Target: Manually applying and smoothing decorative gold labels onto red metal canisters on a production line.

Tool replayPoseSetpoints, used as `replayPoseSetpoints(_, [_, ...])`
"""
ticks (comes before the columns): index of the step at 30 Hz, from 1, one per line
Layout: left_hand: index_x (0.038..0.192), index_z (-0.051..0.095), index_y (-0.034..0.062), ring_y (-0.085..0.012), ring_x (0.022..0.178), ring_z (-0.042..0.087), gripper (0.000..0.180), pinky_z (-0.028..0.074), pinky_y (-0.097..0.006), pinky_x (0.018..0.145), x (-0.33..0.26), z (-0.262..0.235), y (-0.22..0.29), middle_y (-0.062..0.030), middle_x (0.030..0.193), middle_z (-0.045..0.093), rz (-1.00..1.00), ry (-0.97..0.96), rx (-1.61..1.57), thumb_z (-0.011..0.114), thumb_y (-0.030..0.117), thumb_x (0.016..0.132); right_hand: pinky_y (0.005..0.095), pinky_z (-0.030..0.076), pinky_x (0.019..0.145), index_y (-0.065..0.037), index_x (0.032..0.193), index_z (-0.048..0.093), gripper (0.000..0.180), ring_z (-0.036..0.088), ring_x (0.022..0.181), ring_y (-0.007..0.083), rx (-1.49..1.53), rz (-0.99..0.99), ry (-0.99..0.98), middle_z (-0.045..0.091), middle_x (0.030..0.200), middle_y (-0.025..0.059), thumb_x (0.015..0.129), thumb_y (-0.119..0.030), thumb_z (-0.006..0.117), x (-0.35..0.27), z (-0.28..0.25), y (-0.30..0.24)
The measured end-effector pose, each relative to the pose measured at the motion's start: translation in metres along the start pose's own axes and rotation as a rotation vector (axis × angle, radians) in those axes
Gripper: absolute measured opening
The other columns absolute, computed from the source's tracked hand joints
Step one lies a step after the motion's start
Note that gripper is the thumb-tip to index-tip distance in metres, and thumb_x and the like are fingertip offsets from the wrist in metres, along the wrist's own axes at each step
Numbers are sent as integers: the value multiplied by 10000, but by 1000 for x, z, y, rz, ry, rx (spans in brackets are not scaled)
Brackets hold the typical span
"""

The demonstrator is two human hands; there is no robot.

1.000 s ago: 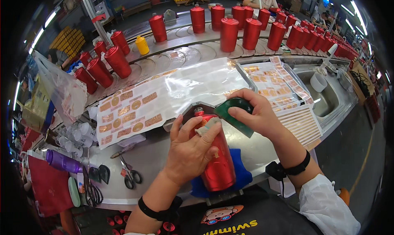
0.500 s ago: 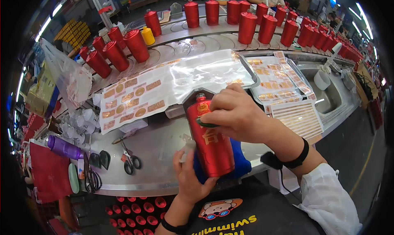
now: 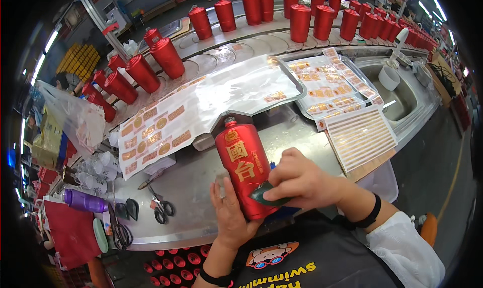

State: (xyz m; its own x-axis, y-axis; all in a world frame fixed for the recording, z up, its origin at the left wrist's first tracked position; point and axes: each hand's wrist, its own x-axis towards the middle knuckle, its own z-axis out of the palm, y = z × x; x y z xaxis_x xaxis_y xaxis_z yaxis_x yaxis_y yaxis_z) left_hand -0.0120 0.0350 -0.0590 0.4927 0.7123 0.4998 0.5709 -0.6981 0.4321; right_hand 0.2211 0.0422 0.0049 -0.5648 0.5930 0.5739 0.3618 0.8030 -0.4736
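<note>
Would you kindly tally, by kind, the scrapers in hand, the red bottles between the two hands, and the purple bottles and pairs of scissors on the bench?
Scraper: 1
Red bottle: 1
Purple bottle: 1
Scissors: 2
Total: 5

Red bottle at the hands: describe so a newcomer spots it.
Find the metal worktop, lower middle. At its near edge, between the left hand and right hand, is a red bottle, neck pointing away, a green scraper at its lower end. Unlike the red bottles on the conveyor, it shows large gold characters.
</note>
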Motion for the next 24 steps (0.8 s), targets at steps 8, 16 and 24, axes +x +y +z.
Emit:
replayPoseSetpoints(8, [1414,234,-124,-446,1317,369,1040,201,-611,1075,5,-11,7,-299,1358,415,29,86,103,751,477,741,362,469,618,-22,910,640,205,603,731,318,-439,183,261,613,811,127,772,-140,735,72,-24,37])
replayPoseSetpoints(16, [1409,254,-129,-466,1252,435,1084,223,-580,1091,-1,-6,1,-305,1347,438,42,106,113,780,511,710,436,385,745,-121,762,572,87,571,796,224,-621,-20,259,513,764,26,717,-155,639,82,-1,41])
replayPoseSetpoints(24, [1443,263,-37,-422,1350,324,1082,179,-628,1088,4,-8,-7,-286,1386,410,78,96,-51,686,647,720,301,482,654,-54,1000,639,163,626,742,204,321,351,30,622,834,65,852,-110,675,8,-23,1])
